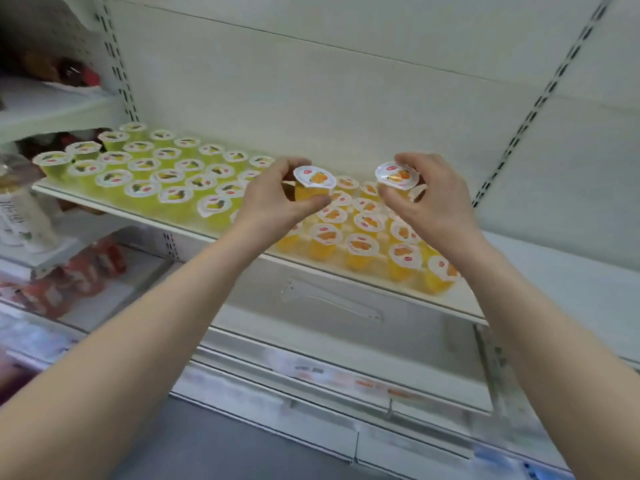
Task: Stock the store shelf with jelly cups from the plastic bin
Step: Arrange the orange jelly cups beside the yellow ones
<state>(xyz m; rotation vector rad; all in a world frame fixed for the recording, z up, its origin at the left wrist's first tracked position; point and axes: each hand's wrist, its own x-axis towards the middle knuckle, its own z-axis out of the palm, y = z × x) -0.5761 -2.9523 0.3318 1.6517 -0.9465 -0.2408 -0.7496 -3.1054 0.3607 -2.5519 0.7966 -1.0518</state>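
Orange jelly fills both cups we hold above the shelf (460, 301): our left hand (273, 202) curls thumb and fingers round one cup (313, 184), our right hand (429, 199) pinches another cup (397, 177). Beneath them, orange cups (363, 237) stand in rows beside green cups (156, 171).

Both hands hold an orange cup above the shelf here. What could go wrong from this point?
1. The left hand and right hand hold the left cup and right cup by fingertips only. Either grip could slip, dropping a cup onto the orange rows below.
2. The front-right cup stands near the shelf edge; a nudge while placing might knock it off.
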